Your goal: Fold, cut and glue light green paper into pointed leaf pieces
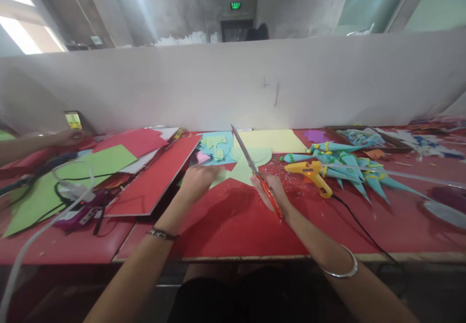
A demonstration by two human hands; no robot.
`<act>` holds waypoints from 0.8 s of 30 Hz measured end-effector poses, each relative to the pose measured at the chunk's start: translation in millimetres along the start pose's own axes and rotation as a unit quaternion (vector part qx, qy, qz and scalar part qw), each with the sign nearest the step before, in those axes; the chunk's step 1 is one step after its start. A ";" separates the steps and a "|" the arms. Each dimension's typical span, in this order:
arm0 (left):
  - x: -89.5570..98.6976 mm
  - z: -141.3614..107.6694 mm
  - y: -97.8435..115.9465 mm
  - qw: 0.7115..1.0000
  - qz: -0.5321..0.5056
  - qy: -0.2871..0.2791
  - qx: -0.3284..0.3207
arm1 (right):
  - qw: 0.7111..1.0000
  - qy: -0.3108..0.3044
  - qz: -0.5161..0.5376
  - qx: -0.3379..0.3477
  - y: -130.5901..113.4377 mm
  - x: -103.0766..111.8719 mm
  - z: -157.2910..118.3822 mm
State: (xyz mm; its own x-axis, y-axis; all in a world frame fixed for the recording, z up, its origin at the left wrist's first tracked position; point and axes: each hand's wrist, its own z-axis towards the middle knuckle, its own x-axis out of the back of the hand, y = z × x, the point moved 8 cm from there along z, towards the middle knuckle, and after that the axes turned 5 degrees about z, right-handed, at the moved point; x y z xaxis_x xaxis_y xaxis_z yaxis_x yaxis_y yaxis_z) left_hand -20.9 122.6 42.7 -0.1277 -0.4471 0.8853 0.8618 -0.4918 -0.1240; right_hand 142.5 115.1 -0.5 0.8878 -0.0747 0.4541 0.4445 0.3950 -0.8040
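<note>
Our left grip (201, 182) is blurred, opening and hold unclear to us; our right grip (272, 191) is closed around orange-handled scissors (249, 158).

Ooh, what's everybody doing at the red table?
Someone has scissors in their right hand, with the blades pointing away over pale green paper. Their left hand is at the paper's left side, but it's too blurry to tell if it holds anything. On the right, a yellow glue gun lies beside some blue cones. Another person's hand is over at the far left.
</note>
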 end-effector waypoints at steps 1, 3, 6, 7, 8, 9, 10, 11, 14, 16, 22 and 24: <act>-18.0 -2.9 -9.3 0.997 0.029 -0.066 0.028 | 1.000 0.001 -0.002 0.000 0.0 0.1 -0.2; -39.5 -12.4 -25.4 0.984 0.077 -0.142 0.075 | 1.000 0.009 -0.014 0.000 -0.1 1.2 -0.8; -40.1 -22.0 -33.2 0.978 0.115 -0.146 0.095 | 0.999 0.024 -0.040 0.004 -1.1 3.4 -1.7; -36.7 -23.5 -31.8 0.977 0.129 -0.143 0.090 | 0.999 0.026 -0.046 0.003 -1.0 3.7 -1.9; -32.9 -24.1 -29.3 0.976 0.142 -0.141 0.083 | 0.998 0.026 -0.050 0.000 -0.7 3.7 -1.9; -29.6 -24.1 -26.0 0.976 0.151 -0.140 0.075 | 0.998 0.025 -0.054 -0.002 -0.3 3.7 -1.8; -27.6 -23.6 -22.3 0.976 0.152 -0.140 0.065 | 0.998 0.025 -0.060 -0.002 -0.2 3.9 -1.6; -27.2 -22.9 -18.7 0.978 0.145 -0.140 0.056 | 0.997 0.028 -0.068 0.000 -0.1 4.3 -1.2; -37.9 -20.4 -13.8 0.984 0.105 -0.144 0.028 | 0.995 0.038 -0.090 0.008 0.7 5.8 0.2; -50.7 -18.0 -21.4 0.983 0.099 -0.151 0.034 | 0.994 0.046 -0.094 0.009 2.2 7.0 1.2; -70.7 3.5 -49.5 0.975 0.120 -0.173 0.075 | 0.994 0.052 -0.092 0.006 1.8 8.8 1.9; -73.5 13.3 -41.3 0.976 0.108 -0.181 0.052 | 0.994 0.051 -0.097 0.006 0.9 8.9 1.9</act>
State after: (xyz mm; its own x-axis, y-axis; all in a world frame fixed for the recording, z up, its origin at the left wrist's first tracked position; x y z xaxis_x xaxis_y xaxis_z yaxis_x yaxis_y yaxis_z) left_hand -40.6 185.8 -11.3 0.2277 -0.2294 0.9463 0.8973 -0.3279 -0.2955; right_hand 150.6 116.5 3.6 0.7935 -0.2425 0.5582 0.6073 0.3749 -0.7005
